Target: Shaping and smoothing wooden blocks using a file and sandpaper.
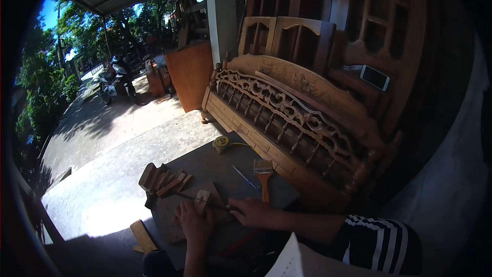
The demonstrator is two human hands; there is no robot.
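Note:
My left hand [193,223] presses a small pale wooden piece [203,196] down on a flat board [177,210], its fingers closed about the near end. My right hand [251,211] is closed round a slim dark tool [219,205] whose shaft reaches left to the wooden piece. The tool's kind cannot be made out, and its handle is hidden in my fist. Just beyond my left hand lies a pile of small wooden offcuts [169,182]. A paintbrush [263,177] with an orange handle and a blue pen [245,176] lie beyond my right hand.
A yellow tape measure [221,144] sits at the far edge of the dark worktable [233,159]. Carved wooden furniture with spindles [287,107] stands close behind, with a phone [375,77] above it at right. Loose wood [142,236] lies at lower left; a motorbike [118,79] is parked outside.

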